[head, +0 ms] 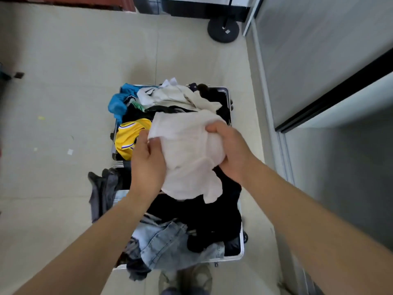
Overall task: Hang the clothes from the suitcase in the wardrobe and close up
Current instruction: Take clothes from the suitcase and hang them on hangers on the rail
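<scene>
Nearest, under both wrists, pale jeans and black clothes fill the near half of the open suitcase. Above them the left hand and right hand each curl their fingers round opposite sides of a white garment, held bunched between them over the pile. It looks light, limp and shapeless, so I judge the shoulders or collar, not yet findable, the places to hold. Beyond the fingertips lie a yellow jersey, cream clothes and a blue garment.

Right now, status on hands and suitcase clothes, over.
Left hand and right hand grip crumpled white fabric garment over open silver-rimmed suitcase. Suitcase piled with clothes. Nothing in the way.
</scene>
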